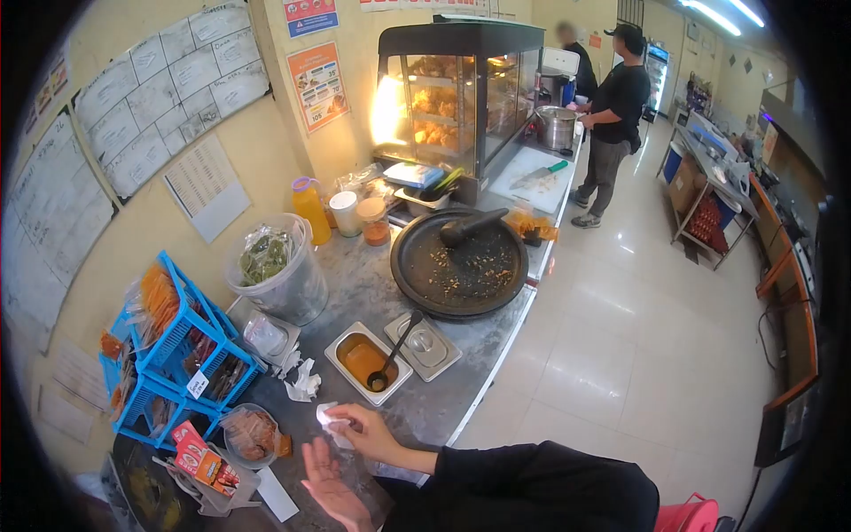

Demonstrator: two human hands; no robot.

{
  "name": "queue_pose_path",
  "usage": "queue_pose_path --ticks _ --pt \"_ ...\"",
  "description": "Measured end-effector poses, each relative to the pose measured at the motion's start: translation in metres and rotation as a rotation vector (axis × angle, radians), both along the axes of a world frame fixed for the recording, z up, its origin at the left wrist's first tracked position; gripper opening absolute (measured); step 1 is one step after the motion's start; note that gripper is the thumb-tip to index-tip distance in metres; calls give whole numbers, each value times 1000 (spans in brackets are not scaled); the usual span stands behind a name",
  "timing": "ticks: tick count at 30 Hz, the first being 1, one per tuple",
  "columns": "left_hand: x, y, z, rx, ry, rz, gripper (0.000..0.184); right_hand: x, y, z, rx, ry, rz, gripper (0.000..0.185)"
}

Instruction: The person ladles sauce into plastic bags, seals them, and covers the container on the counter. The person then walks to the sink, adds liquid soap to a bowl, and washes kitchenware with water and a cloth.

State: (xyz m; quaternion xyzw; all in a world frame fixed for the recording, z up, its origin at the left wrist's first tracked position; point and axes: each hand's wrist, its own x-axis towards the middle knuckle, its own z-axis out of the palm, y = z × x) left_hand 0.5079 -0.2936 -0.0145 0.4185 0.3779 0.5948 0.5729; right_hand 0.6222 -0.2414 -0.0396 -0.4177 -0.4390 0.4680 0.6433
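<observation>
My right hand [370,433] pinches a crumpled white tissue [328,417] above the counter. Just below it, my left hand [333,486] is open, palm turned up and fingers apart, holding nothing. Beyond the tissue sits a steel pan [334,345] of orange-brown sauce with a black ladle [379,379] resting in it. Its steel lid [436,352] lies alongside. More crumpled tissue [303,383] lies on the counter near a napkin holder [266,335]. A bowl of reddish-brown food [251,434] stands left of my hands.
A big dark mortar [459,275] holds crumbs and a pestle [474,227]. Blue baskets [182,355] of packets and a clear bucket [297,288] line the wall side. Farther back are a lit food warmer [461,97], a green-handled knife [541,174] and two people [616,102].
</observation>
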Motion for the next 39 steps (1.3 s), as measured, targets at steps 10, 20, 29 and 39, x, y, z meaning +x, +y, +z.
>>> queue_pose_path --ticks 10,20,29,39 --pt "21 -13 -6 -155 -269 -94 68 -17 -22 -7 -104 299 200 28" --pt "2 -8 -4 -217 -670 -298 69 7 -26 12 -191 1172 632 46" --pt "-56 4 -50 -260 -946 -432 65 -51 -37 25 22 282 201 42" --pt "-9 11 -19 106 161 -171 74 -48 -40 41 -206 145 -106 28"
